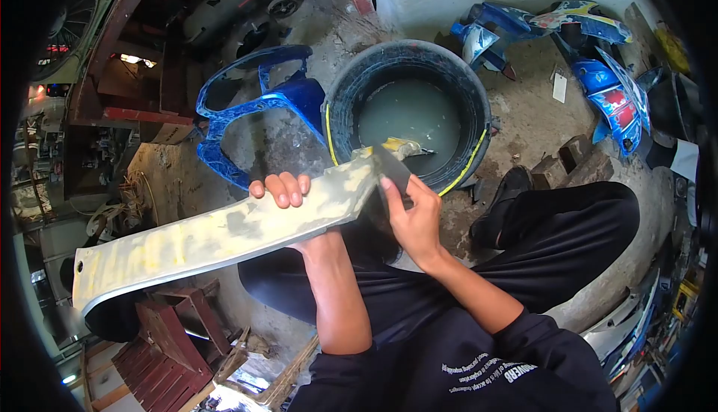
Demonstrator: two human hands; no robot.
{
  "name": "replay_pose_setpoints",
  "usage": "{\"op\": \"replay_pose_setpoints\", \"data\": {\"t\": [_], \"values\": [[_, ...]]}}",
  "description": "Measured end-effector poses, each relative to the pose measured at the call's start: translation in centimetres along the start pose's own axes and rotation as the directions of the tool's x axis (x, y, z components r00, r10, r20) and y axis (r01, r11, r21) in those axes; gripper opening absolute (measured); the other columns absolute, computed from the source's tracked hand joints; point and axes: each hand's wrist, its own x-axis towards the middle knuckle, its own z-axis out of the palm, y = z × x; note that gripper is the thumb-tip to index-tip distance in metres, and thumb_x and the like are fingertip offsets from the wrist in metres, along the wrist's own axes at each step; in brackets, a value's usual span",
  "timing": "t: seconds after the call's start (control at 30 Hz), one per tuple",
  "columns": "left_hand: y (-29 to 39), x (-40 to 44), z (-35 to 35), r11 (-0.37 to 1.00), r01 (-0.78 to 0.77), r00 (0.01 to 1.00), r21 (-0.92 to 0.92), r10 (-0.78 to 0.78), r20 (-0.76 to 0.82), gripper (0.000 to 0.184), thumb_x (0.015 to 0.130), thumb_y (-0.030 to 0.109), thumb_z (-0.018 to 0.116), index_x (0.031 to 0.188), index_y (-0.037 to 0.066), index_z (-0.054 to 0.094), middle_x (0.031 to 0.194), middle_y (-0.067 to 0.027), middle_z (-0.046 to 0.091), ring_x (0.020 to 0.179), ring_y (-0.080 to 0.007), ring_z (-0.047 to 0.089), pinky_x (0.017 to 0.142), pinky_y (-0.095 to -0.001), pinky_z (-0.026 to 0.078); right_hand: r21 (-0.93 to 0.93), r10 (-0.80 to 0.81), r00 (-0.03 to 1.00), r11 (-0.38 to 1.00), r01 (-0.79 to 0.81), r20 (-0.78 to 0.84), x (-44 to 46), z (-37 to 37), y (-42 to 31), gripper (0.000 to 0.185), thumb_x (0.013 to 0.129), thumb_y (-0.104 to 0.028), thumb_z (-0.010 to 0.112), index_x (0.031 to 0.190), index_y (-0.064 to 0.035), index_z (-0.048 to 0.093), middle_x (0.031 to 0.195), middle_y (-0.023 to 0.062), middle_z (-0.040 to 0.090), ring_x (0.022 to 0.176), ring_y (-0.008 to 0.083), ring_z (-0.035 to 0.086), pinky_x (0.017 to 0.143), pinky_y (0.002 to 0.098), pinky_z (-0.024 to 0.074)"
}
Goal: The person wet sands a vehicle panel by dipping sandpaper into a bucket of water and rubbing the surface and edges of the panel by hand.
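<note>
Near 12 o'clock on the floor stood a blk bucket (pixel 339 105) w/ cloudy water. Long yellow-gray panel (pixel 224 225) slanted from 8 o'clock up to the bucket's near side. Blue frame (pixel 299 100) lay at 11 o'clock. L hand (pixel 280 190) had its grip clamped on the panel, fingers over the far edge; R hand (pixel 419 221) had its grip pinched on a thin dark sheet (pixel 390 171) at the panel's R end.
</note>
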Motion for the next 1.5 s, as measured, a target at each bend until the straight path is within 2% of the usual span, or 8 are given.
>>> {"op": "replay_pose_setpoints", "data": {"t": [0.23, 0.27, 0.37, 0.43, 0.7, 1.23, 1.3, 1.5], "values": [[0.0, -0.1, -0.3, 0.999, -0.003, 1.000, 0.033, 0.003, 0.023, 0.035, 0.103, 0.045, 0.053, 0.106, 0.011, 0.057, 0.075, -0.0025, 0.051, 0.069, -0.0174, 0.053, 0.074, -0.0350, 0.047, -0.109, 0.274, 0.959, 0.954, -0.281, -0.074, 0.3, 0.3, 2.5, 0.028, 0.097, -0.017, 0.067, 0.084, 0.0072, 0.068, 0.076, 0.0213, 0.067, 0.063, 0.0256, 0.065, 0.059, 0.0396, 0.0461], [0.0, 0.0, -0.3, 1.000, -0.004, 1.000, 0.018, 0.004, 0.024, 0.035, 0.103, 0.045, 0.053, 0.106, 0.011, 0.057, 0.075, -0.0024, 0.052, 0.070, -0.0173, 0.053, 0.074, -0.0351, 0.047, 0.034, 0.178, 0.972, 0.984, -0.175, -0.151, -0.3, 0.9, 2.5, 0.043, 0.094, -0.023, 0.074, 0.066, 0.0059, 0.058, 0.055, 0.0108, 0.052, 0.058, 0.0092, 0.047, 0.052, 0.0340, 0.0385], [-0.1, 0.1, 0.0, 1.000, -0.010, 1.000, 0.022, 0.010, 0.022, 0.035, 0.103, 0.045, 0.053, 0.107, 0.010, 0.057, 0.075, -0.0023, 0.052, 0.070, -0.0172, 0.053, 0.074, -0.0352, 0.048, -0.046, 0.130, 0.975, 0.989, -0.140, -0.180, -0.3, 1.1, 3.2, 0.047, 0.095, -0.023, 0.074, 0.062, 0.0047, 0.054, 0.054, 0.0033, 0.052, 0.056, 0.0070, 0.042, 0.048, 0.0331, 0.0335], [0.0, 0.1, 0.1, 0.999, -0.011, 1.000, 0.034, 0.011, 0.020, 0.035, 0.103, 0.045, 0.054, 0.107, 0.010, 0.057, 0.075, -0.0023, 0.052, 0.070, -0.0172, 0.053, 0.074, -0.0352, 0.048, 0.027, 0.378, 0.911, 0.925, -0.379, -0.166, 0.6, 1.4, 5.9, 0.049, 0.095, -0.023, 0.074, 0.061, 0.0045, 0.054, 0.054, 0.0007, 0.051, 0.054, 0.0061, 0.041, 0.047, 0.0319, 0.0322], [-0.2, 0.1, 0.7, 0.999, -0.021, 0.999, 0.045, 0.019, 0.034, 0.035, 0.103, 0.045, 0.055, 0.107, 0.010, 0.057, 0.076, -0.0027, 0.052, 0.071, -0.0172, 0.054, 0.075, -0.0350, 0.047, 0.064, 0.404, 0.904, 0.915, -0.399, -0.140, 0.6, 1.6, 5.5, 0.045, 0.096, -0.025, 0.074, 0.064, 0.0041, 0.060, 0.055, -0.0033, 0.050, 0.053, 0.0036, 0.039, 0.046, 0.0293, 0.0286], [-0.2, 0.1, 0.0, 0.999, -0.030, 0.999, 0.038, 0.029, 0.023, 0.033, 0.104, 0.043, 0.053, 0.106, 0.011, 0.057, 0.076, -0.0025, 0.052, 0.071, -0.0167, 0.053, 0.075, -0.0348, 0.047, 0.154, 0.316, 0.945, 0.941, -0.302, -0.079, -0.8, 1.5, 0.9, 0.051, 0.094, -0.025, 0.074, 0.059, 0.0027, 0.049, 0.049, 0.0054, 0.038, 0.052, 0.0089, 0.034, 0.046, 0.0364, 0.0285], [-0.2, 0.2, 0.1, 0.999, -0.028, 0.999, 0.039, 0.026, 0.042, 0.033, 0.104, 0.043, 0.053, 0.105, 0.011, 0.056, 0.076, -0.0024, 0.052, 0.071, -0.0161, 0.053, 0.075, -0.0343, 0.047, -0.015, 0.327, 0.938, 0.944, -0.331, -0.115, 0.3, 1.9, 5.2, 0.052, 0.094, -0.026, 0.074, 0.059, 0.0038, 0.050, 0.049, 0.0068, 0.038, 0.052, 0.0089, 0.035, 0.045, 0.0362, 0.0292], [0.0, 0.0, 0.1, 0.998, -0.031, 1.000, 0.059, 0.031, -0.003, 0.035, 0.103, 0.045, 0.052, 0.104, 0.011, 0.057, 0.075, -0.0022, 0.052, 0.071, -0.0158, 0.053, 0.074, -0.0340, 0.047, 0.073, 0.209, 0.976, 0.976, -0.205, -0.056, -0.8, 1.1, 1.3, 0.044, 0.093, -0.020, 0.075, 0.064, 0.0059, 0.055, 0.054, 0.0143, 0.053, 0.055, 0.0099, 0.040, 0.049, 0.0388, 0.0365]]}}
